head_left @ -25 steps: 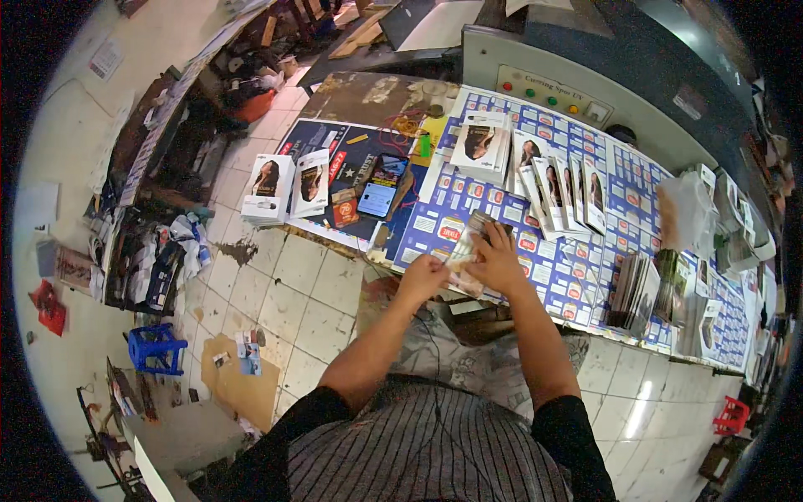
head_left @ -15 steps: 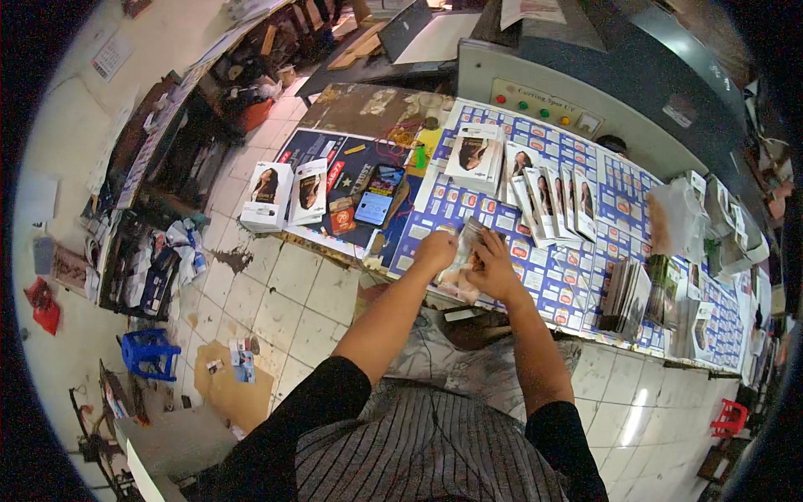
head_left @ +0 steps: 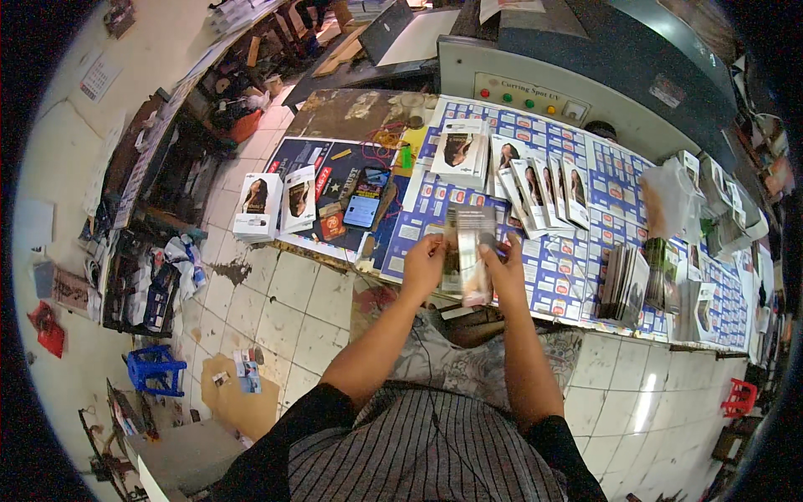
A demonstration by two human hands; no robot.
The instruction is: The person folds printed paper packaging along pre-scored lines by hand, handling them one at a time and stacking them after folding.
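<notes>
My left hand (head_left: 424, 266) and my right hand (head_left: 505, 269) face each other over the near edge of the table. Between them stands a narrow flat printed carton (head_left: 474, 263), dark at the top and paler below, somewhat blurred. Fingers of both hands press on its sides; whether it is one piece or several together, I cannot tell. Just beyond lie a fanned row of white printed cartons (head_left: 535, 194) and a thicker stack of the same kind (head_left: 460, 152). Two more carton stacks, one farther left (head_left: 258, 205) and one beside it (head_left: 299, 199), sit on the dark sheet.
A smartphone (head_left: 365, 199) with its screen lit lies left of my hands. Standing bundles of cartons (head_left: 623, 284) and a clear plastic bag (head_left: 669, 202) are to the right. A grey machine panel with coloured buttons (head_left: 527, 99) borders the table's far side.
The carton has come upright between my hands, which have drawn apart to its two sides. Before, it lay low and tilted with my right hand over it. The view has shifted slightly.
</notes>
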